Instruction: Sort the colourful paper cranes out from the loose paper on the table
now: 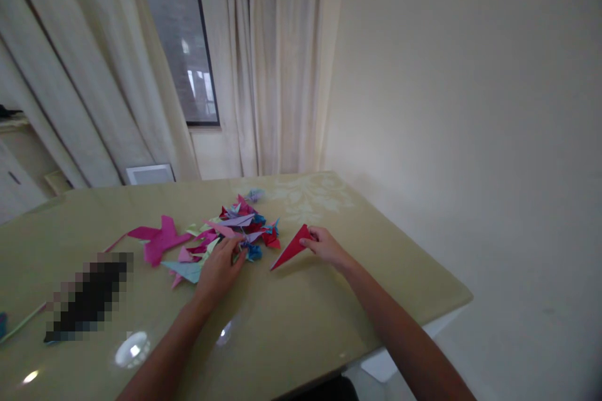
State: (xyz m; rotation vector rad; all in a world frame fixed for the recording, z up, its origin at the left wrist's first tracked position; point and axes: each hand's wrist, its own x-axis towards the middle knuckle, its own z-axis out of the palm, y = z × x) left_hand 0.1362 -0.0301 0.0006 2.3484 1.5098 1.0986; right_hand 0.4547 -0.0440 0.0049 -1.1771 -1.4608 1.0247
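Observation:
My right hand [324, 244] pinches the wide end of a red folded paper [292, 247], a narrow dart shape with its tip pointing down and left to the tabletop. My left hand [222, 264] rests at the near side of a heap of folded coloured papers [237, 220], its fingers curled in. What lies between those fingertips, if anything, is too small to make out. Close to them is a crumpled blue paper [254, 253]. A pale blue folded paper [183, 270] sticks out left of the hand, and a pink folded paper bird [162, 240] lies farther left.
The glossy beige table [291, 326] ends at a wall [470, 138] on the right. A dark pixelated patch [89, 297] covers something at the left, with a thin cord [23, 322] beside it. Curtains [282, 75] and a window [179, 31] stand behind.

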